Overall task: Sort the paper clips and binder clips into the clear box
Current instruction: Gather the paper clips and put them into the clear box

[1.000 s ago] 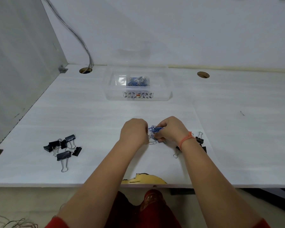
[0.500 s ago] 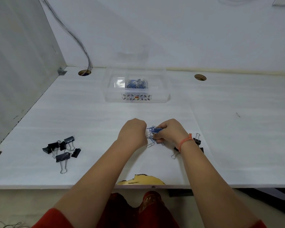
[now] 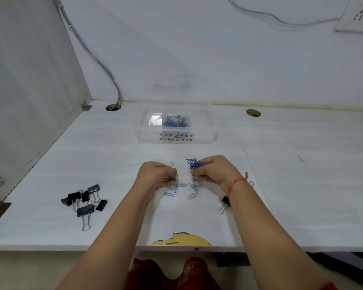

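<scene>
My left hand [image 3: 155, 176] is closed around a few silver paper clips [image 3: 172, 165] just above the table. A little to its right, my right hand [image 3: 214, 171] grips a bunch of blue paper clips [image 3: 194, 163]. Several loose paper clips [image 3: 181, 189] lie on the table between and below both hands. The clear box [image 3: 203, 133] stands farther back with a pile of blue paper clips [image 3: 175, 121] in its middle compartment. A group of black binder clips [image 3: 85, 199] lies at the left. Another black binder clip [image 3: 225, 201] peeks out beside my right wrist.
Two round cable holes [image 3: 113, 107] [image 3: 253, 112] sit near the back wall, with cables running down into the left one. A grey side panel [image 3: 29, 91] bounds the table on the left. The front edge has a chipped patch [image 3: 180, 240].
My hands have drawn apart. Loose paper clips that were hidden under them now show on the table. The camera has tilted up.
</scene>
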A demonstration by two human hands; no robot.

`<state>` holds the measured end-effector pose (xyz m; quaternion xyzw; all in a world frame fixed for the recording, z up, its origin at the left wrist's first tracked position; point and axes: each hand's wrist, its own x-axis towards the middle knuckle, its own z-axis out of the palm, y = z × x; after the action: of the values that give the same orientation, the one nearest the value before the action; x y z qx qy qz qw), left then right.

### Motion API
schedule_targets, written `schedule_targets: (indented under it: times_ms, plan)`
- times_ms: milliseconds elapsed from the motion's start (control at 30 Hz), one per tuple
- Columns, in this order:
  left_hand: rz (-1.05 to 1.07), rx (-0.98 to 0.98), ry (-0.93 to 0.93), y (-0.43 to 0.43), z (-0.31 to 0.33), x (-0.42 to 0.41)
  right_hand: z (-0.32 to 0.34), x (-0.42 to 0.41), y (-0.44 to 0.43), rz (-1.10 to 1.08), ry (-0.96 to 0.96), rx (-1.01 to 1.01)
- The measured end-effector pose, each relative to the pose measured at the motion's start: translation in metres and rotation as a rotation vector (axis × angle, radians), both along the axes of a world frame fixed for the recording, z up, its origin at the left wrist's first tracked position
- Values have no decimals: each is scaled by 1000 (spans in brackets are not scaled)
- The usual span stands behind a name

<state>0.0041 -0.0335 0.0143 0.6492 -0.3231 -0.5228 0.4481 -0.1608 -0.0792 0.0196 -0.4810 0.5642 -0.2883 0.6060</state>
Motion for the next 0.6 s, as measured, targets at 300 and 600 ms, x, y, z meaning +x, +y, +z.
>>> schedule_targets:
  times_ms: [300, 600]
  plan:
    - [62, -4, 198, -38, 50, 23, 44, 26, -35, -78, -298, -4]
    - [43, -73, 45, -156, 85, 38, 71, 65, -137, -144, -255, -48]
